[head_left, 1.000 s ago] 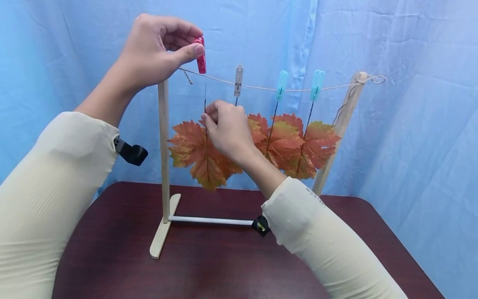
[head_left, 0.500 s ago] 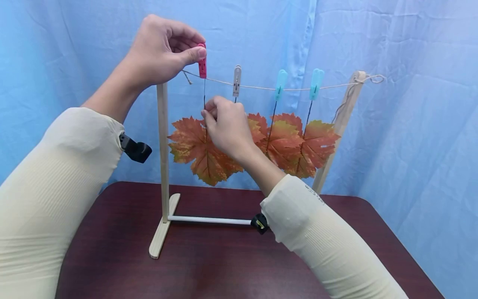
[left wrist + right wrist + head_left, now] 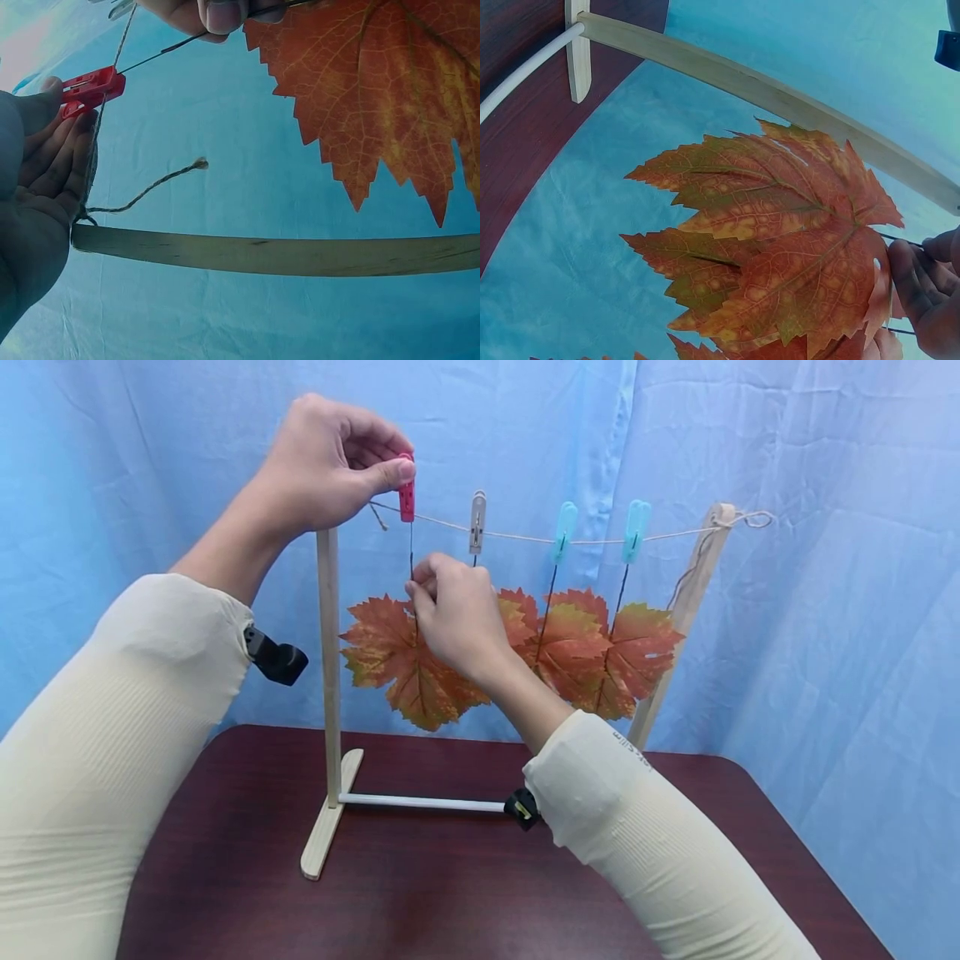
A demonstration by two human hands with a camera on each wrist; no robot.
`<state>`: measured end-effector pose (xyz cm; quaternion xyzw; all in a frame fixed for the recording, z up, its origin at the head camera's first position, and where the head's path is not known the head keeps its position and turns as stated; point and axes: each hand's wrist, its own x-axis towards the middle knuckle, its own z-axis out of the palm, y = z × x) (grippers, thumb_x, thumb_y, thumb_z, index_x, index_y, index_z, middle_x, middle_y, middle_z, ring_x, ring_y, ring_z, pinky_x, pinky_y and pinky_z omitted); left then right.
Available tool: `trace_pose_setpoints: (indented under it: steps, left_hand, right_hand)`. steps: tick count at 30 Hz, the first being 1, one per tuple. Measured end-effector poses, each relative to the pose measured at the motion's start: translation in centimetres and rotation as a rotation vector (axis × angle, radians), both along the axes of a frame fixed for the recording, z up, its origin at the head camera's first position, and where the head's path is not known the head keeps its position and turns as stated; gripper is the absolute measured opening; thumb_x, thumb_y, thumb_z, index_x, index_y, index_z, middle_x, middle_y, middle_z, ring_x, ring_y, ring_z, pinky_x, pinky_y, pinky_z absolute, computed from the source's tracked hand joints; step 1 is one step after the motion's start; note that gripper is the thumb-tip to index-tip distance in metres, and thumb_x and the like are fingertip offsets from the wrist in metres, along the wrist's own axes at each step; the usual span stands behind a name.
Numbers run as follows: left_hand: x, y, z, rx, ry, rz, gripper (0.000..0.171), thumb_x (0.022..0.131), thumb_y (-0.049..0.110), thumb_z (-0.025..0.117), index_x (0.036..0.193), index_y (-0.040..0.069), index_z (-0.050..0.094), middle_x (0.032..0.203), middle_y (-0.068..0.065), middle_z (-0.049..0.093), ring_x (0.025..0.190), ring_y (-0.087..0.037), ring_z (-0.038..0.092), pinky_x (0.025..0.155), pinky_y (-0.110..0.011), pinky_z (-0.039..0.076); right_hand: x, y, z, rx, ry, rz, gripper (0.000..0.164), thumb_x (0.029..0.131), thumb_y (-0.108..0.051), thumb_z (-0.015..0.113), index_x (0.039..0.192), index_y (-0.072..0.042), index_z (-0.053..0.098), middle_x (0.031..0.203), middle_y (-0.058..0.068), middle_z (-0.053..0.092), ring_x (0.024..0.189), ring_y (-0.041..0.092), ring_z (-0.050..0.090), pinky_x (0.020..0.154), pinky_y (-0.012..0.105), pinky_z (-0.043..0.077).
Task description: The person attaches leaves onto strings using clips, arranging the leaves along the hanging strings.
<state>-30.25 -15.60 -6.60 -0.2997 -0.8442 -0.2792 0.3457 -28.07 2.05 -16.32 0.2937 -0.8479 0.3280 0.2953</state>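
Note:
My left hand (image 3: 322, 468) pinches a red clothespin (image 3: 407, 503) between thumb and fingers, at the left part of the string (image 3: 442, 522). In the left wrist view the red clothespin (image 3: 93, 87) sits across the string, and a thin dark stem (image 3: 165, 51) runs out from its tip. Lower down, my right hand (image 3: 461, 614) pinches that stem just above an orange-red artificial maple leaf (image 3: 416, 668). The right wrist view shows the leaf (image 3: 802, 247) hanging beside the fingers; another leaf overlaps it, partly hidden.
A grey clothespin (image 3: 477, 522) and two turquoise clothespins (image 3: 566, 532) hold other leaf stems along the string. Wooden posts (image 3: 328, 668) carry the string, with a white rod (image 3: 427, 802) low between them. The stand rests on a dark red table (image 3: 450, 893) before blue curtains.
My left hand has lowered the red clothespin onto the string and the stem's top. The right hand has raised the leaf slightly, and its stem now meets the clothespin.

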Motion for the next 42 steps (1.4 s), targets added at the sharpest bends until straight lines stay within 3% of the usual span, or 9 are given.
trace_pose_setpoints:
  steps: [8, 17, 33, 42]
  left_hand:
    - [0.2, 0.1, -0.2, -0.022, -0.002, -0.011, 0.030, 0.101, 0.027, 0.066, 0.119, 0.005, 0.075, 0.104, -0.009, 0.072, 0.085, -0.010, 0.062, 0.079, -0.017, 0.050]
    - [0.3, 0.0, -0.5, -0.055, 0.004, -0.013, 0.031, 0.102, 0.027, 0.065, 0.121, 0.004, 0.074, 0.105, -0.009, 0.073, 0.086, -0.007, 0.064, 0.083, -0.017, 0.052]
    - [0.3, 0.3, -0.5, -0.104, -0.057, 0.004, 0.032, 0.103, 0.026, 0.062, 0.124, 0.003, 0.073, 0.108, -0.009, 0.074, 0.091, -0.011, 0.065, 0.085, -0.022, 0.053]
    - [0.2, 0.1, -0.5, -0.158, -0.037, 0.018, 0.034, 0.103, 0.029, 0.064, 0.125, 0.004, 0.072, 0.109, -0.008, 0.075, 0.094, -0.014, 0.067, 0.084, -0.021, 0.053]
  right_hand:
    - [0.1, -0.3, 0.5, -0.036, 0.009, 0.007, 0.018, 0.102, -0.016, 0.065, 0.110, 0.000, 0.069, 0.094, 0.010, 0.074, 0.073, 0.012, 0.069, 0.062, 0.019, 0.054]
    - [0.0, -0.6, 1.1, -0.104, -0.061, 0.007, 0.021, 0.104, -0.018, 0.062, 0.114, -0.001, 0.066, 0.091, 0.008, 0.071, 0.068, 0.014, 0.063, 0.059, 0.022, 0.054]
    - [-0.5, -0.5, 1.2, -0.206, -0.097, 0.042, 0.018, 0.104, -0.016, 0.062, 0.109, 0.000, 0.067, 0.091, 0.009, 0.073, 0.073, 0.014, 0.064, 0.063, 0.024, 0.054]
    - [-0.7, -0.5, 1.0, -0.202, -0.109, 0.031, 0.019, 0.104, -0.019, 0.062, 0.108, -0.001, 0.068, 0.091, 0.007, 0.073, 0.075, 0.014, 0.064, 0.065, 0.023, 0.053]
